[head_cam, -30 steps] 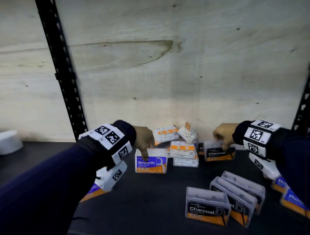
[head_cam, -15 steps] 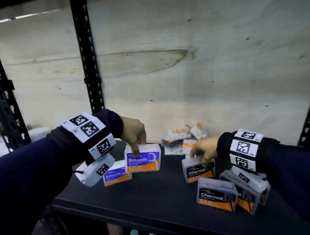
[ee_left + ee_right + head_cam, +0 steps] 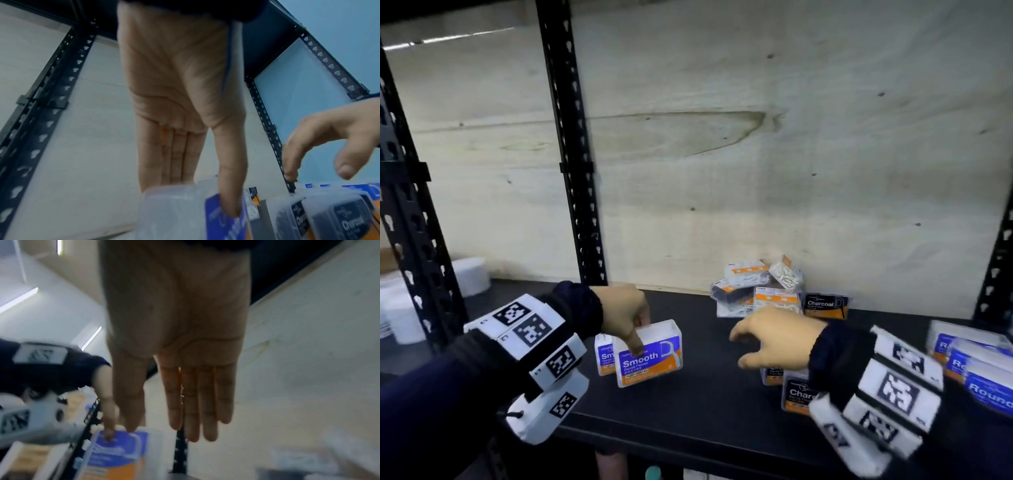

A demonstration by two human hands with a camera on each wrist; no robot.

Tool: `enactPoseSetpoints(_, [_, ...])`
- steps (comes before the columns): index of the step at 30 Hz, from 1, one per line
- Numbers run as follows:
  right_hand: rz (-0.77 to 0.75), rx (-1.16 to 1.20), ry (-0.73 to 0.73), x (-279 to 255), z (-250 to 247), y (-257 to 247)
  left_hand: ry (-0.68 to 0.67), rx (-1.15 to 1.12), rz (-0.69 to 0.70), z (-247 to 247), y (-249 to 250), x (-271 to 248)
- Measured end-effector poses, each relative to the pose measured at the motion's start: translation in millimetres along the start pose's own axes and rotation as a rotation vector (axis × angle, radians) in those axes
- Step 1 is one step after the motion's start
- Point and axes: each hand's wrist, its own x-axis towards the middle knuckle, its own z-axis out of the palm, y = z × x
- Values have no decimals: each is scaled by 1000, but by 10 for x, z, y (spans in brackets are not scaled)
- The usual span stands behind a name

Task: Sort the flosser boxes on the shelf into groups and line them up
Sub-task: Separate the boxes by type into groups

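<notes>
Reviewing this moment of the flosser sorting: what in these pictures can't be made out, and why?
- Second Smooth box, head view: mostly hidden behind the front Smooth box that the left hand grips.
- Charcoal boxes, head view: count hidden by the right hand and wrist.
- Round boxes, head view: cut off by the right edge.
- Back pile, head view: labels too small to read.
- Right wrist view: motion blur smears the box text.

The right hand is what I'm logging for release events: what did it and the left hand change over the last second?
The right hand let go of the Charcoal box it had carried forward to the Charcoal row and now hovers open above it. The left hand brought its Smooth box forward beside the other Smooth box and still grips it. The back pile stayed put.
</notes>
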Motion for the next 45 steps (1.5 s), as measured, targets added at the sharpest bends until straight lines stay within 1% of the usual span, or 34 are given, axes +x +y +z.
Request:
enactPoseSetpoints(3, [28,107,69,-70,241,-345,32,-2,-44,163,-14,17])
enactPoseSetpoints(5, [95,184,96,-37,456,-536,51,-25,-63,252,-25,28])
enactPoseSetpoints(7, [167,271,87,60,697,-660,63,-46,-78,328,-36,30])
enactPoseSetpoints(10, [233,317,51,279,1010,-719,66,-82,-95,408,-65,37])
enactPoseSetpoints(13, [274,333,34,426,1197,-705,67,-99,-122,472,-106,54])
enactPoseSetpoints(16, [278,300,13,454,1273,-718,88,-110,-163,533,-157,80])
enactPoseSetpoints(17, [266,307,38,442,1284,-732,94,-113,-170,545,-165,83])
enactPoseSetpoints(19, [254,285,26,457,1322,-719,105,-119,-176,565,-179,91])
enactPoseSetpoints(21, [274,280,23,444,1321,-699,119,-119,-181,582,-179,99])
enactPoseSetpoints(22, [274,308,13,415,1301,-694,127,-113,-182,587,-179,103])
enactPoseSetpoints(25, [205,254,-22,293,1151,-705,126,-79,-160,545,-181,116])
enactPoseSetpoints(28, [135,213,-73,86,854,-673,132,-50,-126,377,-148,132])
enactPoseSetpoints(30, [71,163,-60,-105,575,-637,157,-31,-103,207,-85,161])
enactPoseSetpoints(32, [1,119,-16,-301,270,-573,195,-22,-100,17,-1,211])
enactPoseSetpoints(34, [-25,103,3,-473,-53,-492,219,-15,-98,-177,82,301])
enactPoseSetpoints(36, [-10,76,15,-553,-330,-357,230,-16,-90,-346,154,433])
enactPoseSetpoints(38, [23,30,31,-520,-550,-172,224,-6,-85,-489,250,586])
enactPoseSetpoints(42, [168,-41,103,-189,-827,338,144,15,-99,-709,473,962])
enactPoseSetpoints(45, [260,-46,161,142,-848,755,136,16,-135,-763,579,1323])
